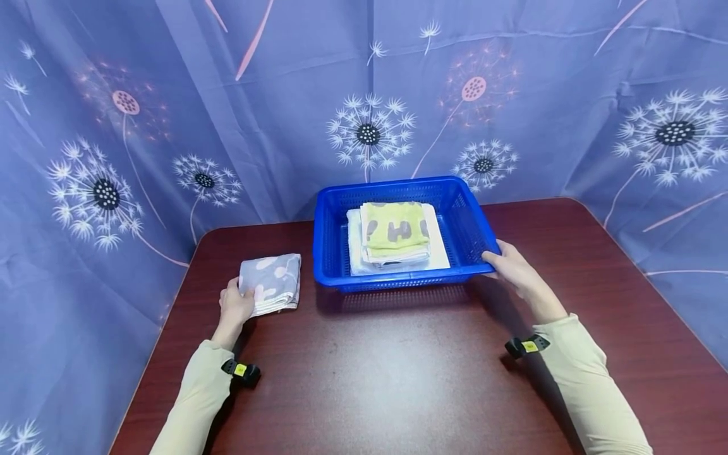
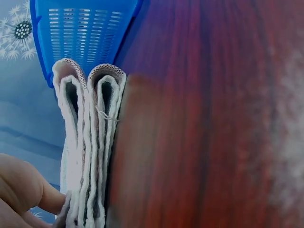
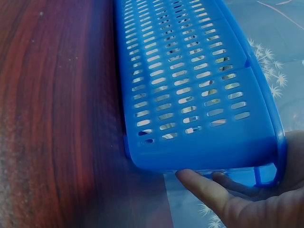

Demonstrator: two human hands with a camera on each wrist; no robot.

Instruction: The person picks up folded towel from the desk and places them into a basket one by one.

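My left hand (image 1: 236,304) pinches the left edge of a folded grey towel (image 1: 272,278) with pale pink spots, thumb on top. In the left wrist view the stacked folds of this towel (image 2: 90,137) face the camera. Over on the right, my right hand (image 1: 514,268) grips the front right corner of a blue plastic basket (image 1: 398,278), its thumb over the rim. Fingers (image 3: 204,190) reach under that corner in the right wrist view. Inside the basket lies a folded yellow-green towel (image 1: 397,227) with grey shapes, on top of white folded cloth (image 1: 438,249).
The basket and grey towel are on a dark red wooden table (image 1: 387,379), a small gap between them. Behind the table hangs a blue curtain (image 1: 284,126) with a dandelion print, close to the basket's back. Black wrist cameras (image 1: 244,373) sit on both forearms.
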